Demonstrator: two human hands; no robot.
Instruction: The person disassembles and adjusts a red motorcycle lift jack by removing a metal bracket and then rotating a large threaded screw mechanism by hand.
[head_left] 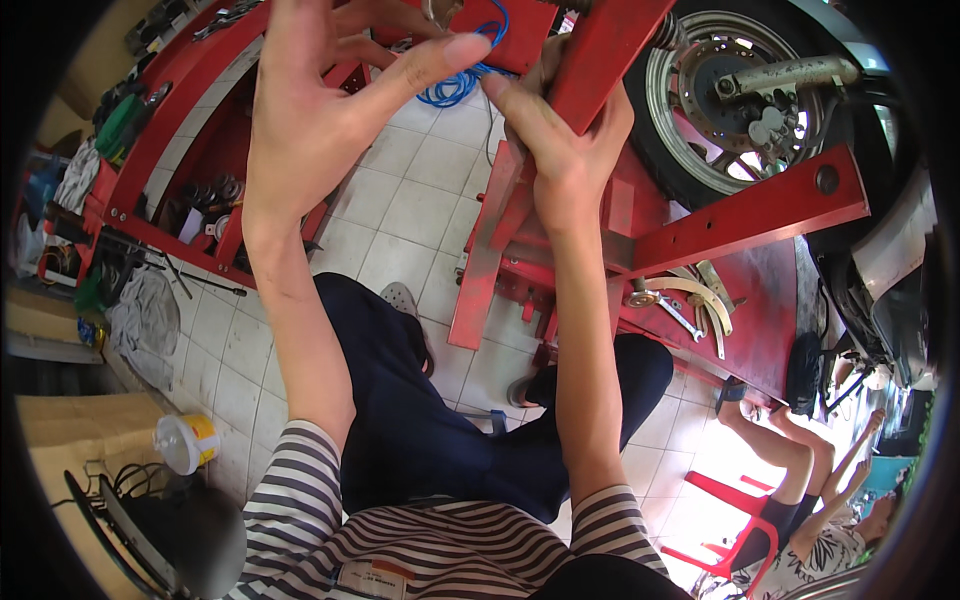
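My left hand is raised at the upper left, its thumb stretched out to the right and its fingers apart. Nothing shows in its grasp, though some fingertips run out of the picture. A small metal piece shows beyond the left thumb, partly cut off by the top edge. My right hand is closed round the lower end of a red metal post; the post hides part of the fingers. Coiled blue cable or hose lies beyond the two thumbs.
A motorcycle wheel stands at the upper right beside a red arm. A wrench and curved metal parts lie on the red lift platform. A red rack is left; a white bucket lower left. Another person sits lower right.
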